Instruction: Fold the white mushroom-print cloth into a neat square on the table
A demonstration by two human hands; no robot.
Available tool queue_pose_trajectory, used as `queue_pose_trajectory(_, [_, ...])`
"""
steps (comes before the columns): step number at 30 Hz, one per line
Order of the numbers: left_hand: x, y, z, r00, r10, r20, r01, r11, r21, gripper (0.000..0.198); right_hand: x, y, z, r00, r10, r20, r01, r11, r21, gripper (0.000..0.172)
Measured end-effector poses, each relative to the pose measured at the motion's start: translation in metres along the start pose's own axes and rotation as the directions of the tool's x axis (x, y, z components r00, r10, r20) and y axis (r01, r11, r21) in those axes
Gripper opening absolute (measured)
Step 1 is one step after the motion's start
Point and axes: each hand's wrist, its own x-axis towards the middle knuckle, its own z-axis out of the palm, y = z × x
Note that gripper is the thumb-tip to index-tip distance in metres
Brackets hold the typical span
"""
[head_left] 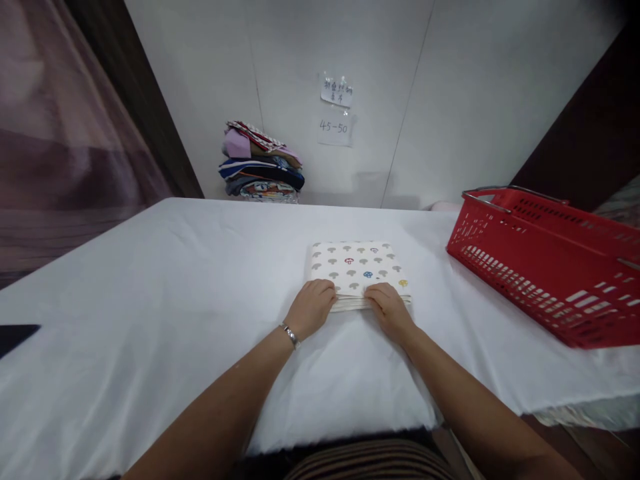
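Note:
A folded cream cloth [345, 260] printed with small mushrooms, mostly grey with a few coloured ones, lies flat on the white-covered table in front of me. Its layered near edge faces my body. My left hand [313, 307], with a silver bracelet at the wrist, grips that edge at its left part, fingers curled over it. At the right part of the same edge, my right hand [390, 310] has its fingers closed on the cloth too. Both thumbs are mostly hidden from view.
A red plastic basket [540, 267] with metal handles stands on the table [165, 320] at the right. Several folded fabrics [263, 163] are stacked by the far wall. Paper signs [335, 127] hang on the wall. A dark flat object [15, 337] lies at the left edge.

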Motion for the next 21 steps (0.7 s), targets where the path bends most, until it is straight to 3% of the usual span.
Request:
queue_pose_trajectory(5, [0.0006,-0.0027,0.0005,0.997,0.030,0.070,-0.035,0.997,0.067,0.022,-0.0007,0.0008,-0.0004,1.000,-0.007,0.013,0.008,1.000,-0.007,0.019])
queue_pose_trajectory(10, [0.0013,-0.0037,0.0037,0.998,0.026,0.064,-0.032,0.994,0.101,0.021,-0.0009,-0.0006,-0.0009,1.000,-0.012,0.026,0.013,1.000,-0.012,0.020])
queue_pose_trajectory(15, [0.0011,-0.0009,0.0059,0.998,0.005,0.062,-0.009,0.997,0.072,0.011,-0.0003,-0.0030,-0.0002,1.000,0.013,0.027,-0.011,0.999,-0.052,0.023])
queue_pose_trajectory(21, [0.0008,0.0000,0.0049,0.997,0.016,0.073,-0.019,0.999,0.039,0.015,0.0004,-0.0011,0.0003,1.000,-0.010,0.016,0.012,0.997,-0.075,0.022])
